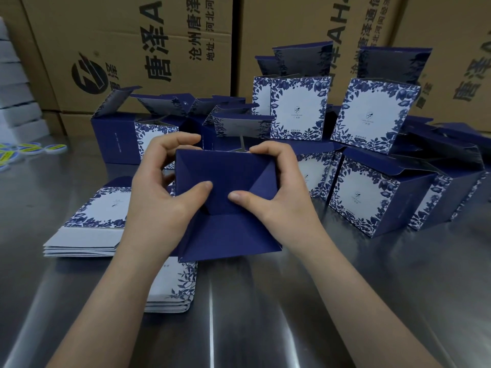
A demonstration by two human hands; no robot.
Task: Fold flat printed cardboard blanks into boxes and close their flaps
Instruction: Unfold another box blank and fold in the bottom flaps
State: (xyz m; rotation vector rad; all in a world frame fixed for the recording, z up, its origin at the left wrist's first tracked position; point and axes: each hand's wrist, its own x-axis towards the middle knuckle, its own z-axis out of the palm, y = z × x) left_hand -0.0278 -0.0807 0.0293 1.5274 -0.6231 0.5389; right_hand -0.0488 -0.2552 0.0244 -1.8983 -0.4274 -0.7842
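Observation:
A dark blue box [225,168] is held above the steel table at the middle of the view, its bottom flaps facing me. My left hand [164,187] grips its left side, fingers curled over the far edge and thumb pressing the folded flaps. My right hand [276,187] grips the right side the same way, thumb on the flaps. One large blue flap [228,240] hangs open toward me. A stack of flat blue-and-white floral blanks [90,229] lies on the table under and left of my left forearm.
Several folded boxes with raised lids [372,115] crowd the table [265,314] behind and to the right. Large brown cartons [132,49] form a wall at the back. Yellow-green round stickers [29,148] lie at the far left, next to white stacked items [13,83].

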